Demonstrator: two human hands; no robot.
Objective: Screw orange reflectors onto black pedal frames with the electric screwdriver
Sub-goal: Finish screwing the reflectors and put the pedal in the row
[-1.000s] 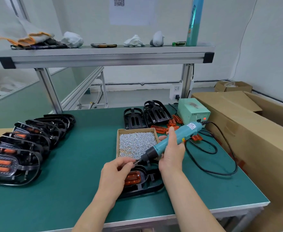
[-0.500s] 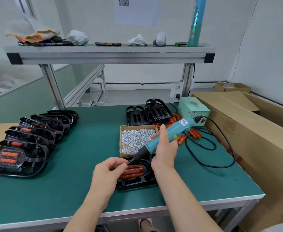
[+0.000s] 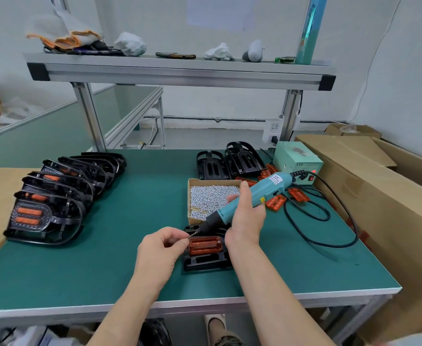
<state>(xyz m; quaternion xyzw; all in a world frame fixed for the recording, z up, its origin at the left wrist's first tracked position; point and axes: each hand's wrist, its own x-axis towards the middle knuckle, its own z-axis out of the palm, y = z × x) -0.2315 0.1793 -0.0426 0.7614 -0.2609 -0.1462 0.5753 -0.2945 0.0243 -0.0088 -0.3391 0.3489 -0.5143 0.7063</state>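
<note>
Head view: our right hand (image 3: 246, 221) wraps the teal electric screwdriver (image 3: 259, 193); our left hand (image 3: 160, 248) pinches a screw (image 3: 192, 235) at its bit, above the orange reflector (image 3: 206, 245) seated in the black pedal frame (image 3: 205, 262) on the green table (image 3: 80, 265).

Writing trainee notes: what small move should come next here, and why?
Probably lower the bit onto the orange reflector, left end: the left hand pinches what looks like a screw at the tip of the electric screwdriver, just above it.
</note>
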